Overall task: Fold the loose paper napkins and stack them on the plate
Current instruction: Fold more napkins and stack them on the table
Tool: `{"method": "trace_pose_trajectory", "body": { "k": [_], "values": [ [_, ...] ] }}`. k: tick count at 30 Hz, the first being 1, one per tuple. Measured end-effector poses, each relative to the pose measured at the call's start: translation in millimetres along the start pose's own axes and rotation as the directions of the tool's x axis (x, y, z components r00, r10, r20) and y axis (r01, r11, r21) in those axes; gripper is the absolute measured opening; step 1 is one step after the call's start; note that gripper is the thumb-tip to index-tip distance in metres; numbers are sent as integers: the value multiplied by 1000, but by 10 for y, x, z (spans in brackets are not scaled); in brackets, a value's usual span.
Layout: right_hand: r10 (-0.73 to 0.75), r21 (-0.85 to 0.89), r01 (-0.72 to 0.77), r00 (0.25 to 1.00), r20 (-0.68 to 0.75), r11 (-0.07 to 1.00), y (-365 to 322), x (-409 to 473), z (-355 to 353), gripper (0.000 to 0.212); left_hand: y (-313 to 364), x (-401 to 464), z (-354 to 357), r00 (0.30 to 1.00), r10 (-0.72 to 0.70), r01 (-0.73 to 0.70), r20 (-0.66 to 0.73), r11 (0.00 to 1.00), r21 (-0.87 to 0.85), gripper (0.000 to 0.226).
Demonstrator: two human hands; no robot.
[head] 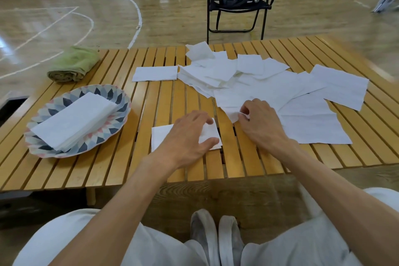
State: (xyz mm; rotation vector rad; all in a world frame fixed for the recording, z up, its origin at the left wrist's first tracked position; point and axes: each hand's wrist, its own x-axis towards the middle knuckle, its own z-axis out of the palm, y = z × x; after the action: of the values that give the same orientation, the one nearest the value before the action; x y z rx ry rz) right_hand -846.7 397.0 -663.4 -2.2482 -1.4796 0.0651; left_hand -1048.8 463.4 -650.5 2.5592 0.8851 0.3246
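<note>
- Left hand (pixel 190 136): palm down, fingers spread and nearly straight, thumb stretched out to the right, lying flat on a folded napkin (pixel 160 137).
- Left forearm: bare, reaching up and to the right from the lower left.
- Right hand (pixel 262 122): back up, fingers curled under, thumb and fingertips pinching the corner of a loose napkin (pixel 234 112).
- Right forearm: bare, running in from the lower right, wrist low over the table.
- The hands sit near each other but do not touch.
- Legs in pale trousers, feet together below.
</note>
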Motion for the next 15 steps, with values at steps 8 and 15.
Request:
{"method": "trace_pose_trajectory", "body": {
  "k": [8,15],
  "values": [
    [7,336,48,987,-160,941,-139,57,-289,7,39,82,-4,983,-75,39,-166,976,-213,42],
    [42,392,50,974,-222,918,-155,132,-463,7,150,156,-21,979,-60,11,-196,970,-242,43]
  ]
}}
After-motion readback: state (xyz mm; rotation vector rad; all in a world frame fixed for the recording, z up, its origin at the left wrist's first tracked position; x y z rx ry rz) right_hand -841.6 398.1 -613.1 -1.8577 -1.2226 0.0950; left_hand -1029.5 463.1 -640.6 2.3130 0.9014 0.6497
